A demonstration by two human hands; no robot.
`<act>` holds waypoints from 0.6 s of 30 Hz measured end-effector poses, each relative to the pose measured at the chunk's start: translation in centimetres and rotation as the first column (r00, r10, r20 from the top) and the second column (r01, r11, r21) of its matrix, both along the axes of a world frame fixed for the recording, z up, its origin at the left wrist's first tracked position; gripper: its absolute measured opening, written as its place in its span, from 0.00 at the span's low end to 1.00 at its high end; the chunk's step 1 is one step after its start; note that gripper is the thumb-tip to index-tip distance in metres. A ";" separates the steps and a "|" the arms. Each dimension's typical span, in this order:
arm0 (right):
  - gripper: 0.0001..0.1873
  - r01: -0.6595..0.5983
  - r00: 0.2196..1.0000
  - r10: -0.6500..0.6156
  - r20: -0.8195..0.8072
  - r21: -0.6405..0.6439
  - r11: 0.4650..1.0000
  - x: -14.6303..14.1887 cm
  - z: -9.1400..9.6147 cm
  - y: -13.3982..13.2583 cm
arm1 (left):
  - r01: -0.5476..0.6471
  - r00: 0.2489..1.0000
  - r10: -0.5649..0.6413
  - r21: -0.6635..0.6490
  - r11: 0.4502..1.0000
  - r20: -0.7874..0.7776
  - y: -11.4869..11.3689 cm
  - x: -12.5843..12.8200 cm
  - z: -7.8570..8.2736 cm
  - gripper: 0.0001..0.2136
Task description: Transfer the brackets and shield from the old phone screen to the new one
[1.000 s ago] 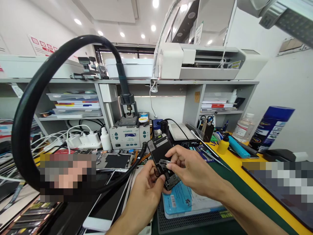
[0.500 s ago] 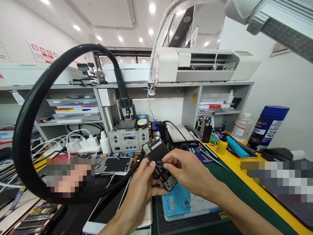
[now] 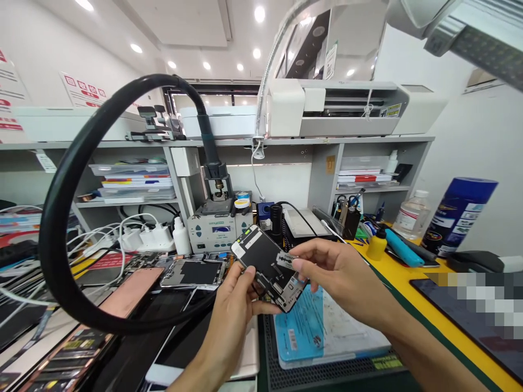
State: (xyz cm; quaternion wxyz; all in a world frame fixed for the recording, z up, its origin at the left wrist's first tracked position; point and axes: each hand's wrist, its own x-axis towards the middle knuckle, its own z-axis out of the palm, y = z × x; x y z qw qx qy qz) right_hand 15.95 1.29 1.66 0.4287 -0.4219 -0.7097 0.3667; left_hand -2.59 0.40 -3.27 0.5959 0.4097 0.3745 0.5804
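A phone screen assembly (image 3: 261, 251), its dark back side with flex cables facing me, is tilted in my left hand (image 3: 232, 305). The thumb of that hand presses on its left edge and the fingers reach around beneath. My right hand (image 3: 333, 272) pinches a thin razor blade (image 3: 285, 259) with notched cutouts between thumb and fingers. The blade lies over the right side of the assembly; whether it touches the surface I cannot tell. Below the hands sits a flat blue and white box (image 3: 300, 332) on a dark perforated mat (image 3: 272, 375).
A thick black hose (image 3: 61, 163) arches over the left side to a grey control station (image 3: 214, 231). Several phones and parts, including a pink phone panel (image 3: 133, 291), cover the left. At right stand a yellow bottle (image 3: 376, 246), a clear bottle (image 3: 411, 215) and a blue spray can (image 3: 457, 218).
My right hand has moved slightly right, and the razor blade now shows flatter and brighter. The phone screen assembly has turned a little in my left hand. The whole view has shifted slightly.
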 end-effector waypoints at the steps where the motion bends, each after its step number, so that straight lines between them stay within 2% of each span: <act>1: 0.09 -0.013 1.000 0.013 -0.008 -0.032 0.999 0.1 0.0 0.0 | -0.013 1.000 0.013 0.012 1.000 0.003 0.1 -0.1 -0.2 0.15; 5: 0.12 0.033 0.999 -0.031 0.026 -0.087 0.996 0.2 0.2 0.0 | -0.038 0.999 0.038 0.067 0.997 0.001 0.5 -0.3 -0.5 0.13; 11: 0.15 0.210 0.978 -0.208 0.031 -0.072 0.975 1.0 0.5 0.7 | -0.120 0.990 0.115 0.064 0.991 0.075 0.3 -0.4 0.2 0.12; 13: 0.16 0.202 0.979 -0.202 0.005 -0.093 0.975 1.4 0.6 1.0 | -0.131 0.987 0.125 0.055 0.990 0.103 0.3 -0.4 0.4 0.10; 18: 0.16 0.067 0.996 -0.075 -0.048 -0.153 0.986 1.4 0.4 1.1 | -0.134 0.980 0.132 0.004 0.991 0.147 0.4 -0.5 0.4 0.05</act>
